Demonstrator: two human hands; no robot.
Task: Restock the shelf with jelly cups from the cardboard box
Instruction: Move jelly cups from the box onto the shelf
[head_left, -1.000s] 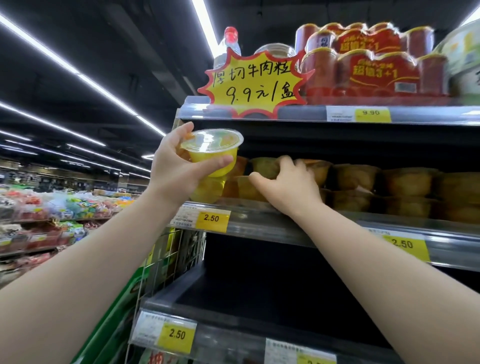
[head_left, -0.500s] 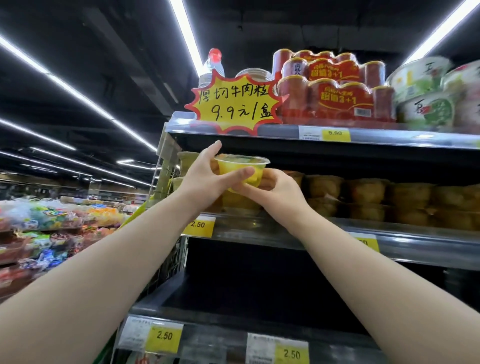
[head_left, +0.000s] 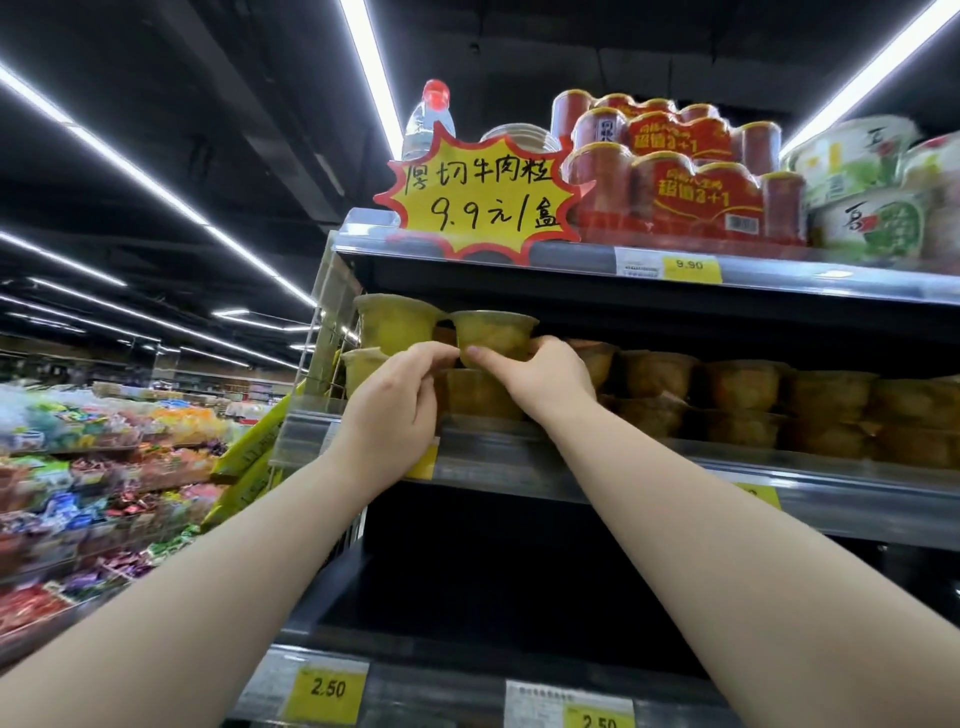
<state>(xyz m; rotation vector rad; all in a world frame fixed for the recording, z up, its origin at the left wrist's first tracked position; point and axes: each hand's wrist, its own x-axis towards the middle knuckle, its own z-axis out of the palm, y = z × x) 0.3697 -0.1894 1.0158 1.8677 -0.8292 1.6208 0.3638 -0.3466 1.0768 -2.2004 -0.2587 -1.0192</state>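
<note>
At the centre of the frame a cup (head_left: 496, 332) of translucent yellow plastic, tapered, with a wide flat rim, stands upright on a second cup (head_left: 478, 395) at the front of the middle shelf (head_left: 649, 467). The right hand (head_left: 548, 382) grasps it: the thumb presses its front wall near the base and the fingers curl round its right side. The left hand (head_left: 397, 402) pinches its lower left edge with curled fingertips.

Just left of it are two more yellow cups (head_left: 395, 325), one stacked above the other. To the right, amber cups (head_left: 753, 400) run two high to the frame's right edge, dim in shadow. The shelf has a clear plastic front rail (head_left: 519, 457).

On the top shelf, upper centre, a spiky yellow sign (head_left: 483, 208) with a red edge carries handwritten characters. Behind it stands a clear bottle (head_left: 431, 119) with a red cap. To its right are glossy, shrink-wrapped red packs (head_left: 691, 192), then round printed bowls (head_left: 872, 208). Yellow tags (head_left: 327, 688) reading 2.50 line the dark bottom shelf. At the left of the frame lie bright wrapped sweets (head_left: 104, 467).
</note>
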